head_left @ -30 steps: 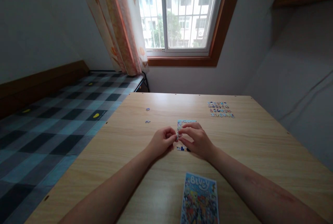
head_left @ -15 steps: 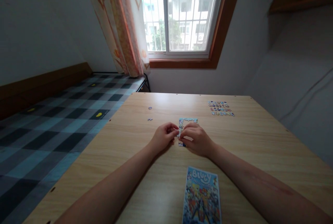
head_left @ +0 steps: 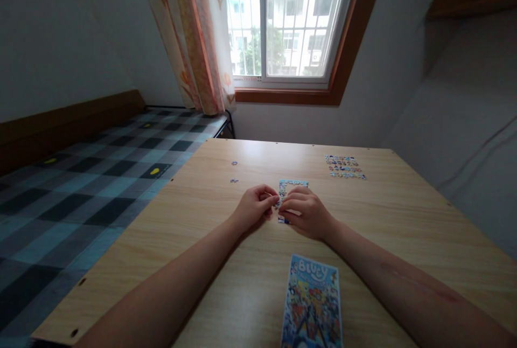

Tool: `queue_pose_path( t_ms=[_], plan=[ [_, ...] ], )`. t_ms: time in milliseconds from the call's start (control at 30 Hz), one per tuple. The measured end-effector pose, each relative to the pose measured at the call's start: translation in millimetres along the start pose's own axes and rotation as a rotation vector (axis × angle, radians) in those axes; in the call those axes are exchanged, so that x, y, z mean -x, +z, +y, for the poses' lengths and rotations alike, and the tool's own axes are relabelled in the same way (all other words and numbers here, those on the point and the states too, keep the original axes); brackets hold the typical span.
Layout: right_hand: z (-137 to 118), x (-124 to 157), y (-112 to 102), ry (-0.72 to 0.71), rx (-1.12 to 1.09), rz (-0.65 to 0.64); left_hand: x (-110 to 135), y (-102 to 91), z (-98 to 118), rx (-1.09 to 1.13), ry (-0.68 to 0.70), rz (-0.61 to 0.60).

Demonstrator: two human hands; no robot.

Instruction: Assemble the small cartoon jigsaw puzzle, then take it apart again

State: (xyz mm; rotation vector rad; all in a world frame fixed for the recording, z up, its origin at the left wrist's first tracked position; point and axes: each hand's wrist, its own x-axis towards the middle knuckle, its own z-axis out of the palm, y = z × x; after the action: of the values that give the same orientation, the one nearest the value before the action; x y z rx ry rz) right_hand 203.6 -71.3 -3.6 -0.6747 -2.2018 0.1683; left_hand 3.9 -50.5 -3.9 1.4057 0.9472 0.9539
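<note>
– Holding anything, those hands?
– Yes. The left hand (head_left: 254,209) and right hand (head_left: 309,212) both pinch the little puzzle (head_left: 293,183) in the middle of the frame, on the counter (head_left: 404,218).
– And below?
– A bright picture card (head_left: 312,302), bottom middle.

Barred window (head_left: 293,19), orange curtain (head_left: 194,35), checked bed (head_left: 92,175), wooden table (head_left: 404,218), white walls.

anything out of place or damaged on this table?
Only minor: two loose puzzle pieces lie alone at the table's left, far from the sorted pieces at far right. No spill or damage visible. The left hand and right hand pinch the part-built puzzle's left edge; picture card lies flat.
</note>
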Motion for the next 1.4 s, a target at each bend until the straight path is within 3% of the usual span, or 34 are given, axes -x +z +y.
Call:
queue_pose_path(
  t_ms=[500,1067,1400],
  plan=[
    [6.5,1.4,0.5,0.165,-0.046,0.147,2.3,0.0,2.9,0.007,-0.037,-0.009],
    [15.2,4.1,4.2,0.157,0.012,0.164,3.3,-4.2,3.6,-0.035,-0.047,-0.088],
    [6.5,1.5,-0.1,0.118,-0.02,0.198,5.0,-1.4,3.9,0.032,-0.042,-0.058]
  ],
)
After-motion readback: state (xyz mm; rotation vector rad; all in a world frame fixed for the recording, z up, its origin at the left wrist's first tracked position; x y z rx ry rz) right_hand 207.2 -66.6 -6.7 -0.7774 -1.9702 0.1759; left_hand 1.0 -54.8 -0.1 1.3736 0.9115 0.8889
